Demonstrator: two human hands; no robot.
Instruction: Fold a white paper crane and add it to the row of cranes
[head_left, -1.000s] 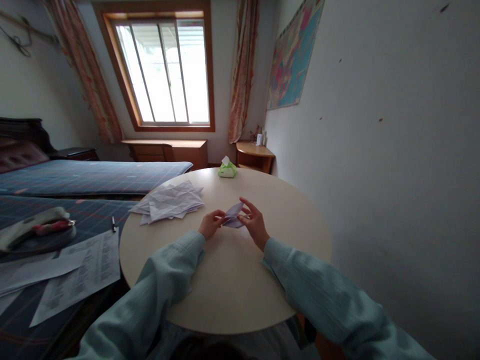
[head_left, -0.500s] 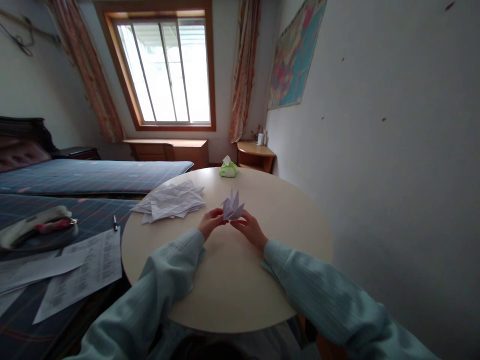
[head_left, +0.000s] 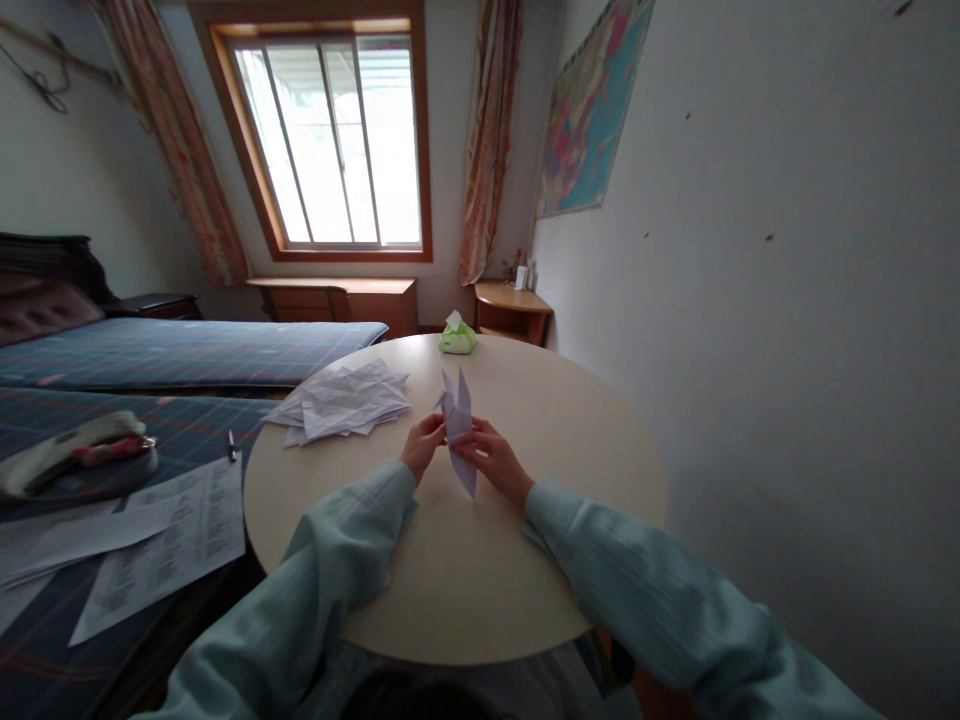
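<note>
Over the middle of a round cream table (head_left: 465,590) I hold a folded white paper piece (head_left: 459,432) upright, with two points sticking up and one point hanging down. My left hand (head_left: 421,447) pinches its left side with closed fingers. My right hand (head_left: 493,462) grips its right side, fingers closed on the paper. Both sleeves are pale blue-green.
A heap of creased white paper sheets (head_left: 341,402) lies on the table's far left. A green tissue pack (head_left: 456,338) sits at the far edge. Printed pages (head_left: 150,545) and a pen (head_left: 231,445) lie on the bed to the left. A bare wall runs along the right.
The folded paper has been turned from lying low between my hands to standing upright, one point now hanging below my fingers. My hands stayed over the same spot.
</note>
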